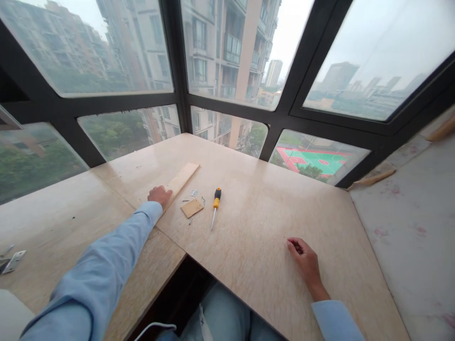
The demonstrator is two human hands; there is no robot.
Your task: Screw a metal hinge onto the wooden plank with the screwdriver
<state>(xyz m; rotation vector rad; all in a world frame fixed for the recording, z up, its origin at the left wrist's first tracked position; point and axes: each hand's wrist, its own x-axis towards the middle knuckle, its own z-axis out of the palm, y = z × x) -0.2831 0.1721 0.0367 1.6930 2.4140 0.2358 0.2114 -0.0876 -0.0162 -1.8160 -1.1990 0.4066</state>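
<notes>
My left hand [160, 195] lies closed on a long, narrow wooden board [185, 180], gripping it near its close end. The board slants away toward the window corner. Some of the fingers are hidden behind the hand. To the right of the board is a small wooden plate [192, 208] with small holes, and several screws [194, 192] are scattered around it. A screwdriver [216, 203] with a black and yellow handle lies farther right, its tip toward me. My right hand [304, 261] rests on the tabletop, fingers curled and thumb against them; nothing shows in its hollow.
The pale marble-patterned tabletop [256, 227] reaches to dark window frames [183, 85]. A cut-out opening [177, 293] in its front edge surrounds my legs. Metal pieces [14, 261] lie at the far left. A patterned wall [408, 227] borders the right side.
</notes>
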